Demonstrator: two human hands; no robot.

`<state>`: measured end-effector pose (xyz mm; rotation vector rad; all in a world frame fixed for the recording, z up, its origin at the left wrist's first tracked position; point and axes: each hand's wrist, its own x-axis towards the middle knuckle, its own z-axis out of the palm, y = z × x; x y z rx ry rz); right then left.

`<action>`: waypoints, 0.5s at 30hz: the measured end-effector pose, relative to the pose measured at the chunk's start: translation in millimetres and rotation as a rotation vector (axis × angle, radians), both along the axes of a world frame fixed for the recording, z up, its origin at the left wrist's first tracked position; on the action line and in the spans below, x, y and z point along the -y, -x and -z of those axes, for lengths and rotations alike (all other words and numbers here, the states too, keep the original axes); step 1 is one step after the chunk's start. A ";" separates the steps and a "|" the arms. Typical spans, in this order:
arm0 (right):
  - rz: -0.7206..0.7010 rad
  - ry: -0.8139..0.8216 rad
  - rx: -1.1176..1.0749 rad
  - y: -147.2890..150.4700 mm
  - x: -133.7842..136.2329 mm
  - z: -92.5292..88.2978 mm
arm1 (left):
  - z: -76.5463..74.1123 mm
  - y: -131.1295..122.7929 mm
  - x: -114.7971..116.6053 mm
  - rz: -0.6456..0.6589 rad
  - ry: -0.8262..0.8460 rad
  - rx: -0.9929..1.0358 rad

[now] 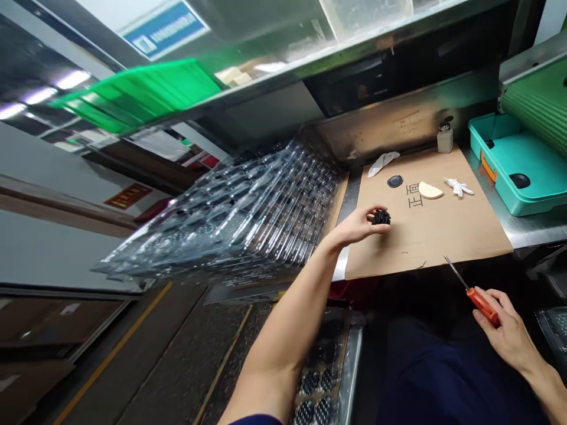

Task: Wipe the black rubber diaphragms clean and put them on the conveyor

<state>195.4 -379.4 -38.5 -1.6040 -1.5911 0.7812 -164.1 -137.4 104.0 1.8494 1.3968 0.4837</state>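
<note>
We see the left hand [358, 226] pinching a small ridged black part [381, 217] between thumb and fingers, over the left half of the cardboard sheet [469, 233]. A shadow falls under it; we can't tell if the part touches the sheet. The right hand [507, 330] is wrapped around the orange-red handle of a screwdriver [484, 306], below the sheet's front edge, nearer us. Its shaft points up and left, and the tip lines up with that edge (contact unclear from this angle).

On the sheet, beyond the black part, we log a dark round disc [394, 181], then a cream half-round piece [429, 190] just beside printed characters, and a crumpled white scrap [459, 188] to its right. A white cloth [383, 163] lies near the back left corner, and a small bottle [445, 139] stands upright at the back edge. Right of the sheet we have a teal box [531, 162] with an orange latch, on the metal bench.

Left of the sheet we note a tall, leaning stack of clear trays [248, 215]. Low down, by the left forearm, another tray [349, 369] holds dark patterned parts [328, 379].
</note>
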 end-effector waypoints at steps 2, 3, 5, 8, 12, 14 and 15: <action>-0.166 0.091 0.003 2.8 24.3 -24.2 | 20.6 -2.9 63.1 0.063 0.154 0.341; -0.252 0.174 0.005 3.9 36.6 -35.7 | 38.9 -5.9 95.6 0.093 0.234 0.416; -0.399 0.392 0.048 8.9 55.6 -53.7 | 87.6 -13.1 153.4 0.191 0.303 0.358; -0.554 0.704 0.285 26.0 65.8 -59.9 | 168.3 -19.7 206.9 0.155 0.271 0.149; -0.668 0.775 0.640 44.0 56.6 -44.6 | 225.5 -12.5 220.1 0.135 0.221 -0.177; -0.669 0.750 0.727 45.5 46.0 -40.2 | 226.1 -4.4 216.3 0.162 0.223 -0.277; -0.679 0.744 0.742 45.7 39.6 -39.6 | 223.0 -0.7 214.2 0.177 0.236 -0.295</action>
